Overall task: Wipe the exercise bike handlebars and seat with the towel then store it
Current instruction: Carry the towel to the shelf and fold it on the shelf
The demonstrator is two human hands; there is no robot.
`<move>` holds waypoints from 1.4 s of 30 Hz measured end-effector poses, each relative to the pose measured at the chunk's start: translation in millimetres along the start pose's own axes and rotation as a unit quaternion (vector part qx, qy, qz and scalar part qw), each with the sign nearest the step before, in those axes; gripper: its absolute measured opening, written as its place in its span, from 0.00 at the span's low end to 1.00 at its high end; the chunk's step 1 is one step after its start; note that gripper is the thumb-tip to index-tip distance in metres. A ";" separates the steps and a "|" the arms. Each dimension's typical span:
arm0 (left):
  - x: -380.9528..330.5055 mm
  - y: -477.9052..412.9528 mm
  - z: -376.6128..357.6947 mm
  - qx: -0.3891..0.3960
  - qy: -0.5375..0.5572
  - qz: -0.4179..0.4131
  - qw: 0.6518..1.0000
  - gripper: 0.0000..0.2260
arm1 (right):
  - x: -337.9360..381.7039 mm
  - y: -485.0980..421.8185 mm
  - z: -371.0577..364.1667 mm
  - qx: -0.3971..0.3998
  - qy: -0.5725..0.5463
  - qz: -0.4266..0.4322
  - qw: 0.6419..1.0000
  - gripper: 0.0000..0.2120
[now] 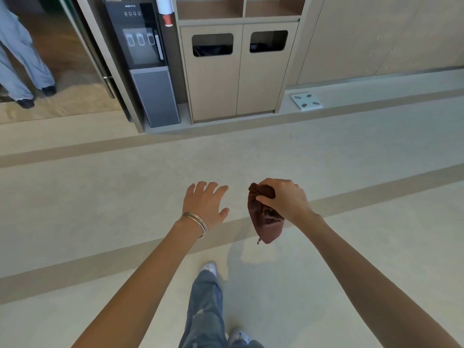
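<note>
Right hand (283, 199): fingers and thumb curl around the bunched top of the dark brown cloth towel (265, 222), which hangs in the air over the pale beige floor (100, 197), near centre. Left hand (206, 204): fingers straight and spread, holding nothing, just left of the towel without touching it. Far: beige wooden two-door bin cabinet (238, 79); dark slot contents, possibly liners.

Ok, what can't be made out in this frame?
Head view only:
Exercise bike: outside the frame, so wiping progress is unknowable.
Towel, bunched in the right hand, which covers its top.
Bin openings: too dark inside.
Water dispenser labels: too small.
Bystander: cut by the left edge.
</note>
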State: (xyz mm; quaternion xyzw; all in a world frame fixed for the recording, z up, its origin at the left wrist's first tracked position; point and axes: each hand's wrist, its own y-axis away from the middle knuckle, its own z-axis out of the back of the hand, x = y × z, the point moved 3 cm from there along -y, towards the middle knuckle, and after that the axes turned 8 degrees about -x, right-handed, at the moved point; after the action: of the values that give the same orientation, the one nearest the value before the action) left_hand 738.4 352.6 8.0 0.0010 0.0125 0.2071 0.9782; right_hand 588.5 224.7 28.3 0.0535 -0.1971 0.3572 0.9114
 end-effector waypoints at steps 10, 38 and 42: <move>66.1 -136.0 16.2 -0.017 0.002 -0.015 1.000 0.26 | 20.7 -146.2 4.1 -0.022 0.010 0.003 1.000 0.12; 74.4 -509.0 28.5 -0.031 -0.008 -0.051 0.998 0.26 | -82.8 -493.7 23.9 -0.016 -0.008 -0.022 1.000 0.12; 53.5 -567.9 34.3 -0.043 -0.004 -0.032 0.999 0.27 | -108.1 -551.7 46.5 -0.020 0.006 0.003 1.000 0.11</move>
State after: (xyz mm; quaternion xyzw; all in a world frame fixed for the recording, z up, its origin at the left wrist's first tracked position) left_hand 1018.3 -144.8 36.9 -0.0402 0.0002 0.1763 0.9835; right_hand 872.3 -262.2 51.9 0.0323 -0.1986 0.3561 0.9125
